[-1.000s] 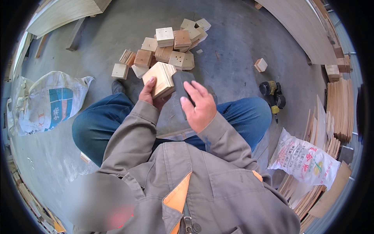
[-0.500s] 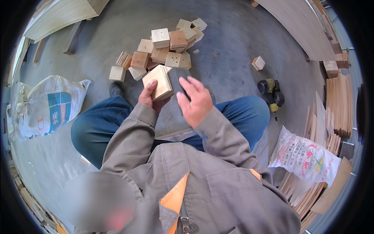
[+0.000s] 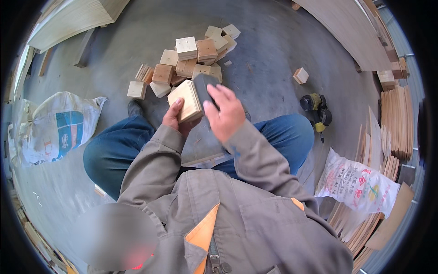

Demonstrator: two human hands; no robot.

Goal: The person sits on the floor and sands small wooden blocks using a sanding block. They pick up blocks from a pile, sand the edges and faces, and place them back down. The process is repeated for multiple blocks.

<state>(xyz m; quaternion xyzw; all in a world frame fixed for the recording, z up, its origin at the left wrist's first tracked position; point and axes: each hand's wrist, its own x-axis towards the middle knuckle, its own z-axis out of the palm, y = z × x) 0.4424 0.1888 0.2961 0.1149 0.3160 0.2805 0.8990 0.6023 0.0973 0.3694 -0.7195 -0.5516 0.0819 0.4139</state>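
A square plywood block (image 3: 185, 101) with layered edges is tilted in front of me. My left hand (image 3: 173, 115) grips it, thumb on the pale top face and the other fingers underneath. A dark grey flat sanding block (image 3: 204, 86) lies against the plywood block's right side. My right hand (image 3: 226, 114) is closed on the dark block, fingers over its outer side. The dark block's lower part is hidden by that hand. Just beyond both hands lies a heap of similar wooden blocks (image 3: 185, 67), some with small holes.
A single wooden block (image 3: 301, 76) and a yellow-and-black cordless drill (image 3: 316, 109) lie on the floor to the right. White woven sacks rest at left (image 3: 43, 130) and right (image 3: 360, 182). Stacked wood strips (image 3: 397, 123) line the right side. My bent legs (image 3: 287, 137) frame the work.
My right hand has shifted slightly up and left, bringing the sanding block along the plywood block's side. My left hand keeps its hold with little movement.
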